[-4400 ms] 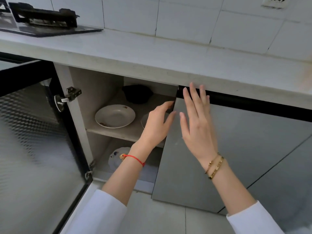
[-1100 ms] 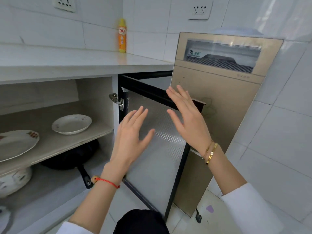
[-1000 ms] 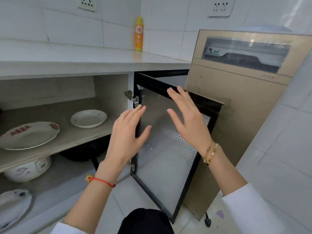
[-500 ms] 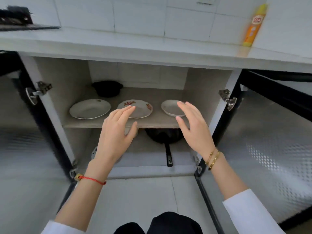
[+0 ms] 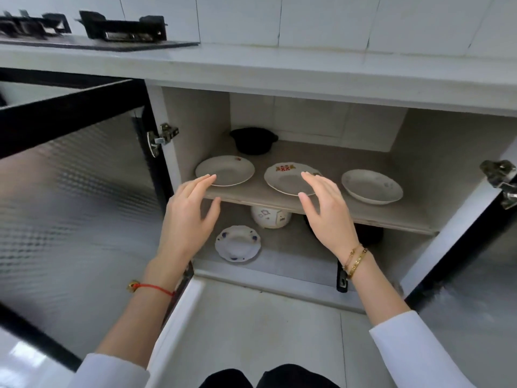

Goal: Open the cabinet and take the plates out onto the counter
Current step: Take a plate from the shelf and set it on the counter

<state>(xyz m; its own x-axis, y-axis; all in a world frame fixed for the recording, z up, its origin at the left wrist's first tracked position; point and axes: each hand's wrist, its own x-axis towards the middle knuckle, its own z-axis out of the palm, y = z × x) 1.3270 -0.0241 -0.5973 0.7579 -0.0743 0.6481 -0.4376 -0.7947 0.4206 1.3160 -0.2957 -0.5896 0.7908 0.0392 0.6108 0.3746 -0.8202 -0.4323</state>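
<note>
The cabinet (image 5: 436,152) under the counter (image 5: 279,68) stands open, with the left door (image 5: 70,191) and the right door (image 5: 475,275) both swung wide. On the upper shelf (image 5: 363,214) three plates lie side by side and apart from one another: a left plate (image 5: 225,170) with a small red mark on its far rim, a middle plate (image 5: 288,179) with a red and yellow pattern on its far rim, and a right plate (image 5: 372,186) with faint grey flowers. Behind the left and middle plates a black pot (image 5: 253,140) sits at the back of the shelf. The left hand (image 5: 190,217) reaches toward the shelf with fingers straight and slightly spread, its fingertips over the near edge of the left plate; it holds nothing, and I cannot tell whether it touches the plate. The right hand (image 5: 328,217) is likewise spread and relaxed, fingers extended over the near right part of the middle plate, gripping nothing. On the cabinet floor below lie a small plate (image 5: 237,243) with blue marks on a scalloped rim and, behind it, a white jar (image 5: 270,217) partly hidden by the shelf. A dark pan (image 5: 369,235) shows behind the right wrist, mostly hidden. A stove (image 5: 98,32) sits on the counter at the far left.
</note>
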